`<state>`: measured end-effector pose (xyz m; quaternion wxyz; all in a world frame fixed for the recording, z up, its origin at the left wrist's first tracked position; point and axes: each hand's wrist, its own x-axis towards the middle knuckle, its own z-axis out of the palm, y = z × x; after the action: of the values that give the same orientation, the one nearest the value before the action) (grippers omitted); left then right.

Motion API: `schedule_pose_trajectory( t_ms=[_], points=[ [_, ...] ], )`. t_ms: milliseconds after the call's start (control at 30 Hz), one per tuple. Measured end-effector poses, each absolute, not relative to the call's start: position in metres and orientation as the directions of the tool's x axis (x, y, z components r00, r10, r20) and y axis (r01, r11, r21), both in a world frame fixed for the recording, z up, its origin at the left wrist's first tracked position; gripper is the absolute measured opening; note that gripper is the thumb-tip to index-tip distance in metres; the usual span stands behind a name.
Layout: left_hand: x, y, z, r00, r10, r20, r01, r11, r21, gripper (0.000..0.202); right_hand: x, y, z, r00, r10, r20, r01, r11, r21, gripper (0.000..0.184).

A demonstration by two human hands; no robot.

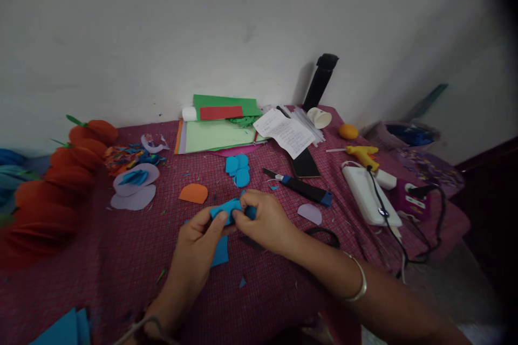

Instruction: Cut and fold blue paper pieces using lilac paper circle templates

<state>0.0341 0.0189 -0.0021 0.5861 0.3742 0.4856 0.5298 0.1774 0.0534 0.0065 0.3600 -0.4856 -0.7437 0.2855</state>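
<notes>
My left hand [198, 242] and my right hand [265, 221] meet over the red checked tablecloth [101, 259], both pinching a folded blue paper piece [226, 209] between thumbs and fingers. The right hand's fingers also curl round a small blue object at the piece's right end; I cannot make out what it is. Another blue paper scrap [220, 252] lies under my left hand. A stack of blue paper circles [238, 168] sits just beyond the hands. A bangle is on my right wrist.
Orange paper pumpkins [68, 167] line the left edge. Coloured paper sheets [218, 129], a written note [288, 133], a craft knife [301, 187], a yellow glue gun [362, 155], a white power bank [370, 194] with cable and a black bottle [320, 82] lie behind and right.
</notes>
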Motion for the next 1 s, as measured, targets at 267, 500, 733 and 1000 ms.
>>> schedule_pose_trajectory(
  t_ms=[267, 500, 733, 1000],
  points=[
    [0.034, 0.017, -0.005, -0.04, 0.991, -0.126, -0.209, 0.115, 0.971, 0.017, 0.178, 0.053, 0.007, -0.264, 0.932, 0.248, 0.507, 0.353, -0.786, 0.021],
    [0.032, 0.016, -0.005, -0.073, 0.989, -0.126, -0.184, 0.111, 0.977, 0.022, 0.179, 0.053, 0.01, -0.271, 0.926, 0.262, 0.467, 0.365, -0.805, 0.021],
    [0.011, 0.023, 0.001, -0.063, 0.96, -0.272, -0.105, 0.264, 0.959, 0.026, 0.192, 0.062, 0.016, -0.288, 0.89, 0.354, 0.361, 0.443, -0.82, 0.029],
    [0.005, 0.029, 0.007, 0.132, 0.928, -0.347, 0.246, 0.309, 0.919, 0.029, 0.192, 0.059, 0.017, -0.712, 0.647, 0.272, 0.457, 0.721, -0.521, 0.038]
  ],
)
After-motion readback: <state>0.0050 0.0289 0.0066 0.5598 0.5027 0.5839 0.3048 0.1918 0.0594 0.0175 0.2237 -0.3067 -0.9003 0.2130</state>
